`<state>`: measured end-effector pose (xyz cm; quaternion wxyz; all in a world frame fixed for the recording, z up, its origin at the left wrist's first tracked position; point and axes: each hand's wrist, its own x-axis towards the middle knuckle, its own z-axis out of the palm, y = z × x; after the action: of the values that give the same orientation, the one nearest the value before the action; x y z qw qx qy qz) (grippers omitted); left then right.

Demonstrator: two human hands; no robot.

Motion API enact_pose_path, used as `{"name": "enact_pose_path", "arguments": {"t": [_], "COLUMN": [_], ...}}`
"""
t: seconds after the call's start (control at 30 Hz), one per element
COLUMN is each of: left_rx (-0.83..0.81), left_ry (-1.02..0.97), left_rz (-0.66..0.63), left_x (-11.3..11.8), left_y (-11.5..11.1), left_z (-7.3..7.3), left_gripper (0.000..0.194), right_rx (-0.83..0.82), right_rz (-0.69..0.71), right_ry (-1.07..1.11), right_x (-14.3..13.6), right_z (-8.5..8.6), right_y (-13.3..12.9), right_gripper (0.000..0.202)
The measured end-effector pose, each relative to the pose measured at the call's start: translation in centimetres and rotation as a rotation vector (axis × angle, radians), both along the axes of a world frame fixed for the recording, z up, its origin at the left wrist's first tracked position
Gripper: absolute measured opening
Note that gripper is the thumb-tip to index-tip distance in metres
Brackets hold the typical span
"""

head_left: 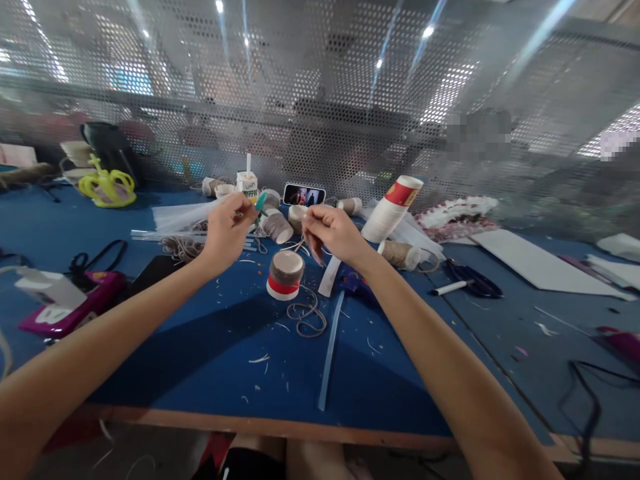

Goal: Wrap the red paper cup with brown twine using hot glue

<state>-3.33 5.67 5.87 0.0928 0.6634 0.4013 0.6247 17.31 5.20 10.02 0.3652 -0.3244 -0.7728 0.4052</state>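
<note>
my left hand point(227, 230) pinches a teal-tipped tool point(260, 201); my right hand point(333, 233) pinches thin twine point(300, 245) above a twine-wrapped, red-banded cup point(285, 275); labels unreadable.

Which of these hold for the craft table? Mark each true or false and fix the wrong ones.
1. The left hand pinches a teal-tipped tool. True.
2. The twine-wrapped cup with the red band lies on its side. False: it stands on the blue table.
3. The phone lies behind the hands. True.
4. The right hand rests flat on the table. False: it is raised, fingers pinched.
5. The stack of paper cups is upright. False: it leans.
</note>
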Motion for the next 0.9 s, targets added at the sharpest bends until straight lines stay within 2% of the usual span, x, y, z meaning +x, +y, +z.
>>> {"name": "enact_pose_path", "arguments": {"t": [0.13, 0.2, 0.27, 0.33, 0.43, 0.57, 0.67, 0.7, 0.8, 0.9], "left_rx": [0.082, 0.059, -0.050, -0.213, -0.388, -0.375, -0.386, -0.402, -0.456, -0.466], "left_ry": [0.267, 0.305, 0.260, 0.136, -0.082, -0.201, -0.221, -0.219, -0.224, -0.275], "left_rz": [0.105, 0.089, -0.014, -0.130, -0.201, -0.190, -0.243, -0.269, -0.341, -0.373], "left_x": [-0.2, -0.3, -0.3, -0.1, 0.3, 1.0, 1.5, 1.7, 2.1, 2.3], "left_y": [0.1, 0.2, 0.1, 0.0, -0.5, -1.4, -2.3, -2.5, -2.9, -2.7], "left_z": [0.1, 0.3, 0.3, 0.2, 0.3, 0.8, 1.3, 1.4, 1.4, 1.0], "left_gripper": [0.027, 0.030, 0.028, 0.019, 0.002, 0.012, 0.018, 0.019, 0.022, 0.021], "right_rx": [0.000, 0.002, 0.015, 0.025, 0.035, 0.212, 0.311, 0.315, 0.288, 0.281], "right_rz": [-0.116, -0.156, -0.167, -0.157, -0.139, -0.145, -0.066, -0.022, 0.055, 0.025], "right_ry": [-0.012, -0.008, -0.003, -0.012, -0.055, -0.119, -0.196, -0.211, -0.217, -0.277], "right_x": [1.1, 1.5, 1.8, 2.0, 2.0, 1.3, 0.4, 0.1, -0.4, -0.4], "right_z": [-0.3, -0.3, -0.2, -0.1, -0.1, -0.5, -0.8, -0.8, -1.0, -1.3], "right_y": [0.4, 0.6, 0.8, 0.9, 0.8, 0.2, -0.5, -0.7, -1.2, -1.4], "right_gripper": [0.054, 0.056, 0.057, 0.057, 0.053, 0.038, 0.057, 0.058, 0.036, 0.020]}}
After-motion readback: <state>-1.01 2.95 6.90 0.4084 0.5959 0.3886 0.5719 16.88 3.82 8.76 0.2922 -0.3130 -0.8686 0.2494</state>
